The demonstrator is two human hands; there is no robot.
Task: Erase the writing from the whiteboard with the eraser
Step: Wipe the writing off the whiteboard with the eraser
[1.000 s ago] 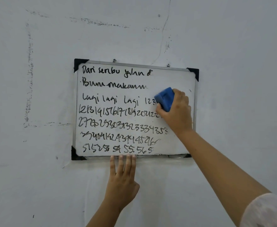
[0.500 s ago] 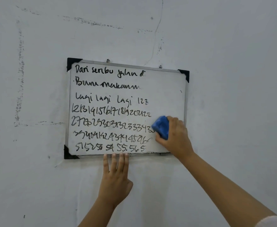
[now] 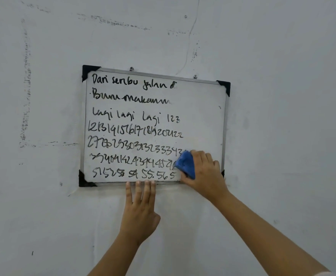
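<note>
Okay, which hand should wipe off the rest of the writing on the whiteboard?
Right. The right hand already grips the blue eraser against the whiteboard, beside the remaining writing. The left hand lies flat on the wall, fingertips at the board's bottom edge.

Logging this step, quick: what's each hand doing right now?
Left hand: open, flat on wall, fingertips at whiteboard edge.
Right hand: holding eraser.

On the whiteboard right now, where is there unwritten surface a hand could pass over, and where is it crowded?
The whiteboard is bare down its right strip, from the top right corner down to the right hand gripping the blue eraser. The writing crowds the left and middle in seven lines. The left hand lies flat on the wall, fingertips at the bottom frame.
</note>
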